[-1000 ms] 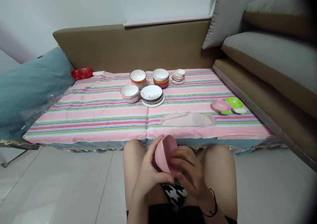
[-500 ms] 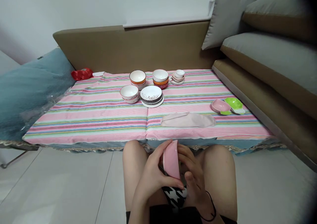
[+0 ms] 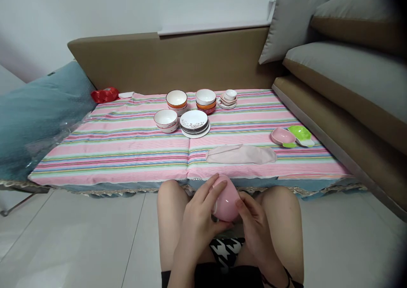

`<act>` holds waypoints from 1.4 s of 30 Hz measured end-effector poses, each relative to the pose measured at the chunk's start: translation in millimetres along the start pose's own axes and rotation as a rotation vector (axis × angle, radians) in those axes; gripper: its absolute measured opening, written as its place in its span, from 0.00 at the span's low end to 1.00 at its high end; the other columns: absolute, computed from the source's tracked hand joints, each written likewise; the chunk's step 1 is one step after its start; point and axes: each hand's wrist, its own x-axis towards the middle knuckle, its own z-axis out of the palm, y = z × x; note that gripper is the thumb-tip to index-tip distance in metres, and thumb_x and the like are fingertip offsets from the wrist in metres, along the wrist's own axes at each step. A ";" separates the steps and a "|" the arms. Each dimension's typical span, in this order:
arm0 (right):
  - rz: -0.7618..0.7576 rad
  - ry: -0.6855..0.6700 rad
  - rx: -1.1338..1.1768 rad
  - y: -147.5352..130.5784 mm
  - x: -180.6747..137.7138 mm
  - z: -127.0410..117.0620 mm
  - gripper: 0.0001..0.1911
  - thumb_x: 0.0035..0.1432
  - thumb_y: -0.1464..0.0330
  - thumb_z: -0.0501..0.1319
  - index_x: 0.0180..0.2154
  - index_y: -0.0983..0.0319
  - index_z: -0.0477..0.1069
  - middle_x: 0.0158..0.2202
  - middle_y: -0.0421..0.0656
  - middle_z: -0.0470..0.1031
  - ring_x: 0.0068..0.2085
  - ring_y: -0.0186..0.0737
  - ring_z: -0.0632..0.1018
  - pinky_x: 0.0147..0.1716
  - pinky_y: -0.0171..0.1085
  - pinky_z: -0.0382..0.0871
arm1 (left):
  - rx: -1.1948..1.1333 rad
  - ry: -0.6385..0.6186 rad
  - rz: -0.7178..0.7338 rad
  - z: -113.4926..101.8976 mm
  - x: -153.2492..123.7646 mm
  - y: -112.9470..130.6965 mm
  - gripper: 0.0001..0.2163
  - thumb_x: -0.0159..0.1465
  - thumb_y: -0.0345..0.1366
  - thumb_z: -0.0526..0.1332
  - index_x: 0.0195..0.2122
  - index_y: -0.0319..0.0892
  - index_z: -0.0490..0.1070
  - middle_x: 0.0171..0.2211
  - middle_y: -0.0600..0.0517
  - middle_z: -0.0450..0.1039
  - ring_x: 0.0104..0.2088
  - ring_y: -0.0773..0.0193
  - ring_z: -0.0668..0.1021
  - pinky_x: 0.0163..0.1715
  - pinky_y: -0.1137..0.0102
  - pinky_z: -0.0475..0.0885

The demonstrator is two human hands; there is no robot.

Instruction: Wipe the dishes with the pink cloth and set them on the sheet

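Observation:
A glossy pink bowl [image 3: 228, 203] is held over my lap, tilted so that its rounded outside faces me. My left hand [image 3: 202, 211] grips it from the left, with fingers over the top and the thumb under the lower side. On the right, my right hand [image 3: 254, 220] pinches the edge of the bowl between thumb and fingers. The inside of the bowl is hidden. Just beyond my knees, a folded pale pink cloth [image 3: 241, 154] lies near the front edge of the striped sheet [image 3: 127, 144].
Beyond the cloth stand stacked plates [image 3: 193, 120], a white bowl [image 3: 165, 119], an orange-banded bowl [image 3: 177, 98], a bowl stack [image 3: 206, 98] and small dishes [image 3: 229, 97]. To the right are a pink dish [image 3: 282, 136], a green dish [image 3: 300, 133] and large cushions [image 3: 349, 76]. A red bundle [image 3: 104, 95] lies far left.
The pink bowl has turned, from being seen edge-on to showing its rounded outside. My left fingers now lie across it, and my right hand has shifted to pinch its right edge.

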 end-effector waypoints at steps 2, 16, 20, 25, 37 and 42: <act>0.019 0.050 -0.060 2.4 -2.0 -0.7 0.12 0.61 0.59 0.58 0.32 0.60 0.72 0.31 0.42 0.73 0.32 0.37 0.72 0.30 0.33 0.70 | 0.031 0.013 0.006 -0.9 0.2 0.8 0.42 0.46 0.27 0.72 0.61 0.59 0.61 0.65 0.51 0.58 0.62 0.48 0.63 0.57 0.54 0.64; -0.025 0.071 -0.030 11.1 9.1 -20.9 0.15 0.64 0.59 0.54 0.32 0.59 0.73 0.35 0.43 0.75 0.40 0.40 0.74 0.41 0.37 0.69 | -0.497 0.123 -0.196 -6.7 -2.8 -5.6 0.41 0.45 0.38 0.74 0.60 0.51 0.61 0.60 0.46 0.62 0.60 0.44 0.65 0.58 0.53 0.62; 0.168 -0.070 -0.023 9.2 10.5 -23.4 0.16 0.62 0.55 0.56 0.33 0.60 0.70 0.29 0.40 0.71 0.31 0.36 0.72 0.30 0.34 0.67 | -0.887 0.118 -0.210 -6.8 -9.3 -13.0 0.39 0.49 0.43 0.71 0.61 0.48 0.59 0.57 0.42 0.64 0.58 0.41 0.67 0.53 0.54 0.66; 0.349 -0.288 0.231 -3.1 5.4 -13.7 0.23 0.57 0.50 0.58 0.24 0.62 0.67 0.19 0.39 0.67 0.20 0.32 0.68 0.19 0.32 0.60 | -1.069 0.087 -0.343 0.8 -16.6 -20.8 0.46 0.43 0.44 0.74 0.63 0.48 0.56 0.52 0.41 0.68 0.53 0.41 0.71 0.47 0.54 0.70; 0.251 -0.312 -0.036 -10.3 8.9 -24.1 0.21 0.58 0.53 0.60 0.23 0.63 0.65 0.21 0.38 0.64 0.24 0.31 0.65 0.23 0.31 0.60 | -0.891 0.110 -0.608 -16.0 3.0 -15.6 0.19 0.62 0.50 0.60 0.46 0.41 0.76 0.44 0.45 0.76 0.50 0.50 0.72 0.48 0.63 0.67; 0.176 -0.381 -0.190 -11.8 10.8 -25.7 0.21 0.62 0.55 0.56 0.22 0.62 0.61 0.22 0.38 0.60 0.26 0.32 0.61 0.25 0.33 0.55 | -0.528 0.077 -0.543 -16.1 3.3 -30.3 0.15 0.58 0.48 0.65 0.30 0.38 0.78 0.27 0.49 0.75 0.32 0.55 0.75 0.31 0.68 0.67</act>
